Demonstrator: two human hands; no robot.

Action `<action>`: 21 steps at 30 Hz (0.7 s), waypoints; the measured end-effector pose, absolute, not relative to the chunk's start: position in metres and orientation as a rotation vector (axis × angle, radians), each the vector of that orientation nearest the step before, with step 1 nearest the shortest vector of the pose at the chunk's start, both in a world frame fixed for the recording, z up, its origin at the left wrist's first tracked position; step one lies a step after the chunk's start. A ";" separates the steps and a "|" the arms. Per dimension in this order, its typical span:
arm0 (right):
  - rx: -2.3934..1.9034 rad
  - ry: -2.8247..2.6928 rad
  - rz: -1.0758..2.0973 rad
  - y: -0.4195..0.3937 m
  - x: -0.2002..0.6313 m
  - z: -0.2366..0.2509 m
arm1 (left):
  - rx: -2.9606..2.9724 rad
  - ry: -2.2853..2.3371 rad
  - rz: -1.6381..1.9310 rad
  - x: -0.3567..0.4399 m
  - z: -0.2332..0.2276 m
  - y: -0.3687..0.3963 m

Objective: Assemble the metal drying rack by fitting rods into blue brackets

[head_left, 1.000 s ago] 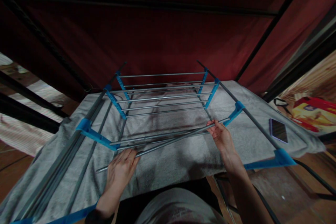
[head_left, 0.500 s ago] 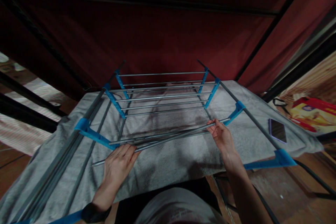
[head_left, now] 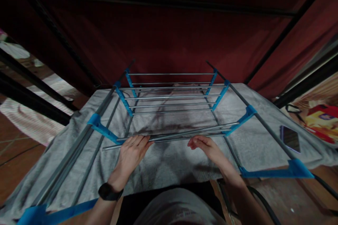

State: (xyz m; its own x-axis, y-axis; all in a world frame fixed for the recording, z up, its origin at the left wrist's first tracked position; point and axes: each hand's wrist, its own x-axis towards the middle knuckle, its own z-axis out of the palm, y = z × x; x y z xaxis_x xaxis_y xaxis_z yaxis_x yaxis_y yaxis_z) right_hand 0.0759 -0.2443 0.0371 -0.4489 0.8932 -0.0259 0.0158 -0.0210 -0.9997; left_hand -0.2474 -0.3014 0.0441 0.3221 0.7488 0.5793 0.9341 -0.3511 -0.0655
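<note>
A loose grey metal rod [head_left: 109,147] lies slantwise across the near tier of a rack of metal tubes and blue plastic brackets. My left hand [head_left: 132,153], palm down, has its fingers wrapped over this rod near its left end. My right hand [head_left: 207,147] is just below the rods, right of the middle, its fingers curled together with nothing visible in them. The near tier runs between the left blue bracket [head_left: 105,133] and the right blue bracket [head_left: 239,121]. Other rods there partly overlap the loose one, and my left hand hides part of them.
Farther back, a blue bracket [head_left: 123,98] and its counterpart carry several fitted rods. A grey cloth [head_left: 169,168] covers the surface under the rack. A phone [head_left: 290,139] lies at the right, near a red and yellow package [head_left: 322,123]. A dark red curtain [head_left: 171,38] hangs behind.
My right hand has let go of the rod's right part and moved left and down. The left hand keeps hold of the rod. The whole view has shifted slightly.
</note>
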 end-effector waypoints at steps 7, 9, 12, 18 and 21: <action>-0.866 -2.122 0.502 -0.242 0.042 0.055 | -2.201 -1.553 -0.702 -0.247 0.039 -0.296; -0.886 -2.292 0.238 -0.236 0.034 0.052 | -2.193 -1.561 -0.704 -0.247 0.038 -0.295; -0.970 -2.478 -0.043 -0.228 0.026 0.042 | -2.186 -1.586 -0.690 -0.245 0.037 -0.295; -1.012 -2.548 -0.240 -0.220 0.026 0.033 | -2.004 -1.660 -0.788 -0.239 0.027 -0.300; -1.008 -2.549 -0.261 -0.218 0.026 0.032 | -1.717 -1.771 -0.926 -0.242 0.013 -0.308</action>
